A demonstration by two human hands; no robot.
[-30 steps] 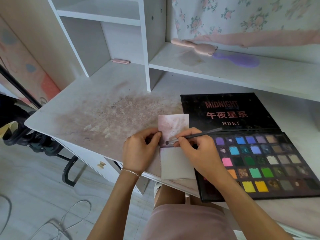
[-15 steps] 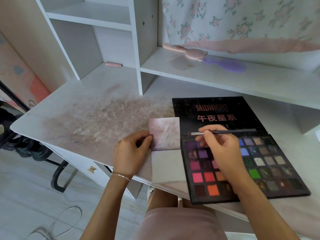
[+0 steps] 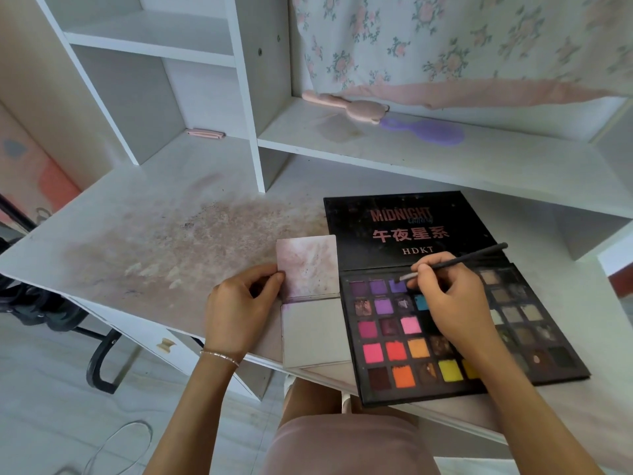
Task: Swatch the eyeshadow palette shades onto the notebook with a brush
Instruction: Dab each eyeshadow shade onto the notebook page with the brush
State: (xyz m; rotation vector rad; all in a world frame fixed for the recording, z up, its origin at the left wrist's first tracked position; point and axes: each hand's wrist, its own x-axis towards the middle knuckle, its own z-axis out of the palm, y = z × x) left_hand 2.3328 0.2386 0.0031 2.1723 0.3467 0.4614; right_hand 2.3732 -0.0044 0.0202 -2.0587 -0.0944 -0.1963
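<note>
white laminate shelving (image 3: 239,56) rises at the back of a pale desk (image 3: 144,214), whose top is dusted with a wide, grainy smear of pinkish-brown powder. behind the shelves hangs a floral curtain (image 3: 445,39) with a pink hem. on the lower shelf lie a pink bear-shaped brush (image 3: 356,109) and a flat purple hairbrush (image 3: 428,132), and a small pink clip (image 3: 205,134) sits further left.

near the desk's front edge the small square notebook (image 3: 310,303) lies open, its upper page mottled with pink and mauve pigment, its lower page plain grey-white. the left hand (image 3: 239,313) pinches the upper page's left edge between curled thumb and forefinger; a thin bracelet (image 3: 219,356) circles the wrist.

just beside the notebook on the right, the eyeshadow palette (image 3: 394,337) lies open and flat: a matte black case with square pans in purple, blue, pink, red, orange, yellow and muted browns, its lid printed with pink lettering. the right hand (image 3: 448,303) grips a slim dark brush (image 3: 455,264) like a pencil, fingers curled around the handle, and the bristle tip rests on a purple pan in the top row.
</note>
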